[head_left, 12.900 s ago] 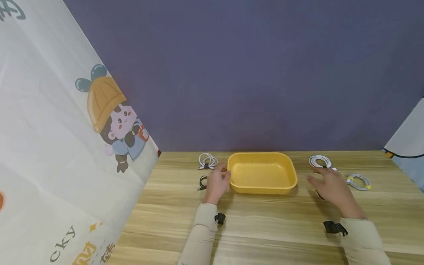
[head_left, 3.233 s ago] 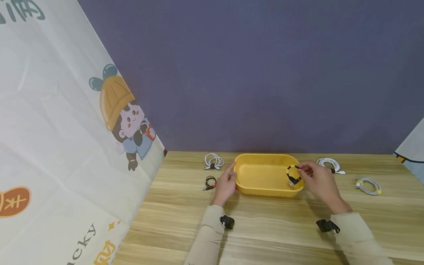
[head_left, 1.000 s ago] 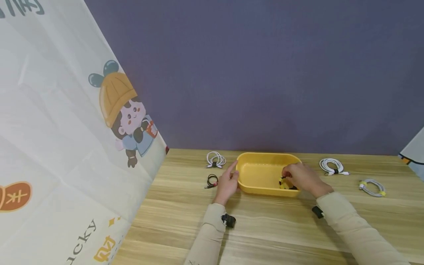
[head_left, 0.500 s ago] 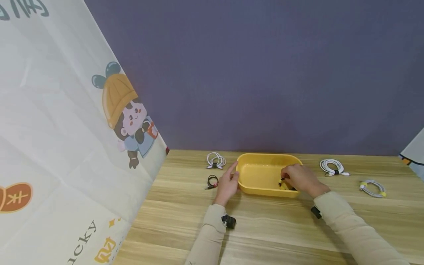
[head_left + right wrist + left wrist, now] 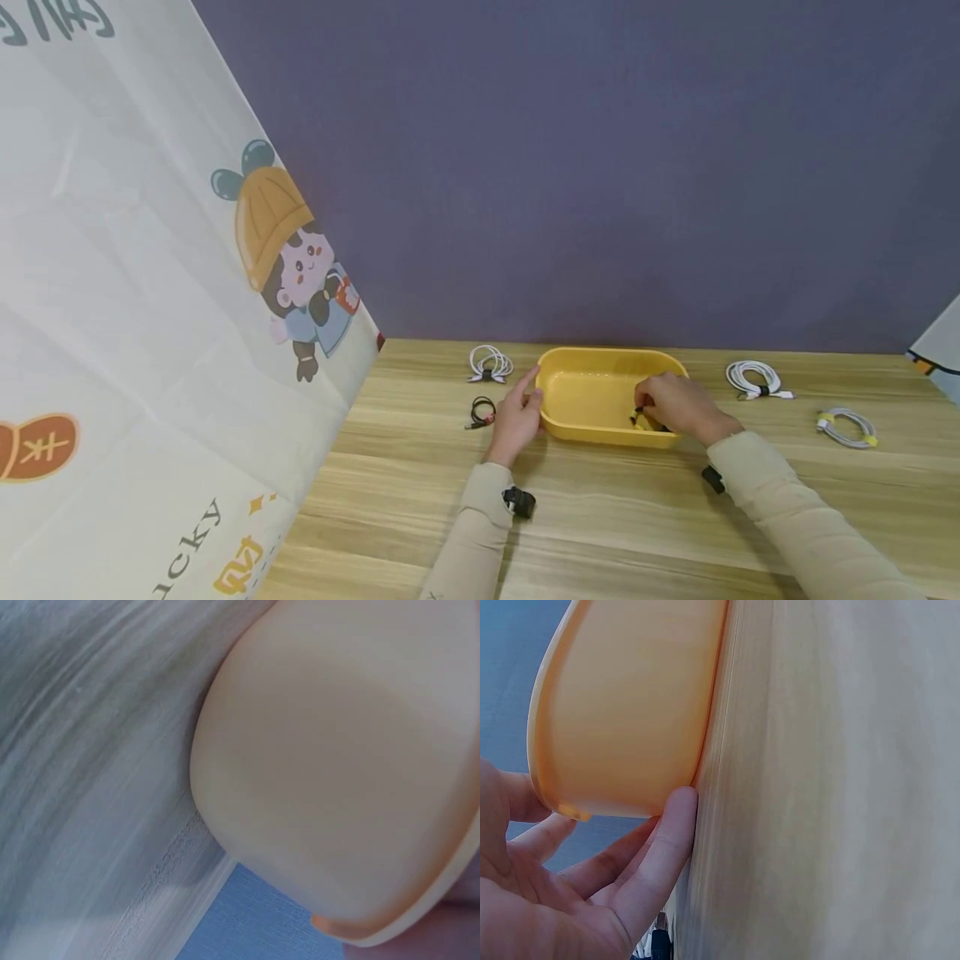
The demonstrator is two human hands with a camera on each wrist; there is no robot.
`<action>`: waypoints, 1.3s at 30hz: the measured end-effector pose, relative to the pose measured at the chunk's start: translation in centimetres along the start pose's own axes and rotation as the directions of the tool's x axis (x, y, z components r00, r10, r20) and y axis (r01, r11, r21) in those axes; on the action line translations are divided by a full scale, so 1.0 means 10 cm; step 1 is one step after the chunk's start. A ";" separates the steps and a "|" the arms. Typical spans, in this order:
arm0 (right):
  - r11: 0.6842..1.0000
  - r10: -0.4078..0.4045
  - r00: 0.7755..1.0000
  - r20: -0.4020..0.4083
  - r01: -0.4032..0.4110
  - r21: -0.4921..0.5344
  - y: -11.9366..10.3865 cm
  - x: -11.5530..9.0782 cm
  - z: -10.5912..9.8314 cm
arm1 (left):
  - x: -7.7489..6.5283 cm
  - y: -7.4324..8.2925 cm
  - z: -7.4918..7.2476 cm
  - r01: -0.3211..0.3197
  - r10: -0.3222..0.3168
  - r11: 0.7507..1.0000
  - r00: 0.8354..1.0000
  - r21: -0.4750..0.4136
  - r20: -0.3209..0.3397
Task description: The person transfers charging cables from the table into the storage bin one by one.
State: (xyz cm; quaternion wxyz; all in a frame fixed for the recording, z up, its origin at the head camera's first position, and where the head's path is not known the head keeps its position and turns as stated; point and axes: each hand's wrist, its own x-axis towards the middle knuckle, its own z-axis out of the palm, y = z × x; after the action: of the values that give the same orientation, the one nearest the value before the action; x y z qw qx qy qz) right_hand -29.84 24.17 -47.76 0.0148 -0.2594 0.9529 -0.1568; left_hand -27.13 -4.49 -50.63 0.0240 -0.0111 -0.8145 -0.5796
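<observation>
My left hand [image 5: 515,419] rests at the left end of a yellow plastic basin [image 5: 585,433]. In the left wrist view, its extended fingers [image 5: 671,840] touch the end wall near the bottom. My right hand [image 5: 682,404] reaches over the right rim into the basin. Its fingers pinch a coiled black cable [image 5: 637,419] with yellow ties, low at the front right inside; the hand hides much of the coil. In the right wrist view the basin's outer wall [image 5: 322,765] fills most of the frame, and only a bit of the hand shows past the rim.
Left of the basin lie a white coiled cable [image 5: 491,364] and a small black one [image 5: 482,412]. On the right are another white coil [image 5: 753,379] and a grey cable with yellow ties [image 5: 846,427]. A dark wall panel [image 5: 600,183] stands behind the wooden table [image 5: 615,517].
Earlier my right hand was on the table right of the basin, then held the black cable over its right rim. It has since lowered the coil inside. My left hand stays at the basin.
</observation>
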 end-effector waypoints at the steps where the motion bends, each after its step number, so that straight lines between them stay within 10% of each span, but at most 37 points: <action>1: 1.000 0.000 1.000 0.003 0.000 0.005 0.00 0.00 0.00 | 0.00 0.00 0.00 0.000 0.000 1.000 1.000 -0.004 0.000; 18: 1.000 0.004 1.000 -0.001 -0.004 0.023 0.02 0.01 0.01 | 0.00 -0.02 0.03 0.013 -0.013 1.000 1.000 -0.010 0.002; 28: 0.988 -0.020 0.988 -0.152 0.043 0.148 0.10 -0.05 -0.03 | 0.01 -0.01 0.03 0.017 -0.017 1.000 1.000 -0.013 0.001; 39: 0.987 0.049 0.880 -0.472 0.029 0.155 0.26 -0.26 -0.01 | 0.02 -0.01 0.05 0.014 -0.014 1.000 1.000 -0.001 -0.005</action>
State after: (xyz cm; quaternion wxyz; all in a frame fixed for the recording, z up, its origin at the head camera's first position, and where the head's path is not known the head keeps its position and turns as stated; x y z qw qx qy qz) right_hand -28.93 27.64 -48.58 -0.1973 -0.2062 0.9134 -0.2902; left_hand -27.31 -4.09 -50.91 0.0223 -0.0040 -0.8143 -0.5800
